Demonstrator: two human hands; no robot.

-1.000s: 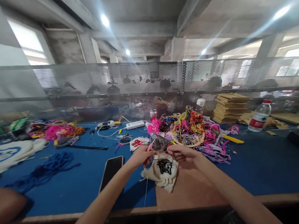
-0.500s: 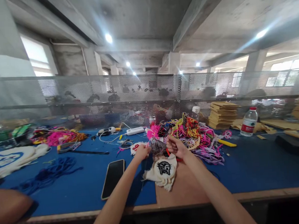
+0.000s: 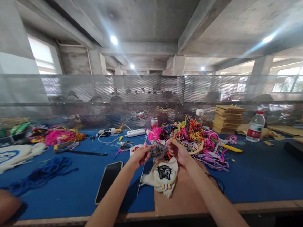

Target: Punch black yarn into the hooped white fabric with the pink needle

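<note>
My left hand [image 3: 140, 156] and my right hand [image 3: 177, 152] are raised over the table's middle, both pinching a small tangle of grey yarn [image 3: 158, 149] between them. A thin pale thread [image 3: 141, 174] hangs down from my left hand. Just below the hands lies a cream cloth patch [image 3: 162, 175] with a black stitched figure on it. Behind the hands sits a big heap of multicoloured yarn [image 3: 194, 136].
A black phone [image 3: 108, 181] lies left of the patch on the blue mat [image 3: 68, 192]. Blue yarn [image 3: 38, 173], pink yarn [image 3: 57, 136], a power strip [image 3: 136, 132], a water bottle [image 3: 255, 131] and stacked boards [image 3: 227, 118] surround them. Another person's arm [image 3: 2, 205] rests at lower left. A perforated screen [image 3: 114, 95] backs the table.
Both hands stayed together on the grey yarn, shifting slightly up the picture. The camera tilted and turned a little, so the table objects slid in the picture.
</note>
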